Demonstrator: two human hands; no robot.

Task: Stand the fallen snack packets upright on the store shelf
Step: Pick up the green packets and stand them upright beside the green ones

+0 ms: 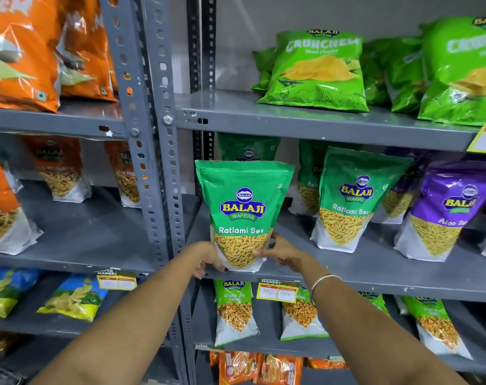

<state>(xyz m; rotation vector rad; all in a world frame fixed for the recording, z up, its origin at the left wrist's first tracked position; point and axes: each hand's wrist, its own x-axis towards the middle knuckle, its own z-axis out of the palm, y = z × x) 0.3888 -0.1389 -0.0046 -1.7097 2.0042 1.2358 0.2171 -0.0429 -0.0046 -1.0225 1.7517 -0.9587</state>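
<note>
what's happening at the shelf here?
A person is setting a green Ratlami Sev packet upright at the front edge of the middle shelf. The left hand and right hand hold its bottom corners from either side. The packet stands vertical, base on the shelf. A second Ratlami Sev packet and a purple packet stand to its right, leaning back slightly.

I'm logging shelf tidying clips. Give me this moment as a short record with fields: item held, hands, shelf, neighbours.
item held: green Ratlami Sev packet, upright, base at the shelf's front edge
left hand: grips the packet's lower left side
right hand: grips its lower right side
shelf: grey middle shelf
neighbours: second Ratlami Sev packet and purple packet, both standing to the right
</note>
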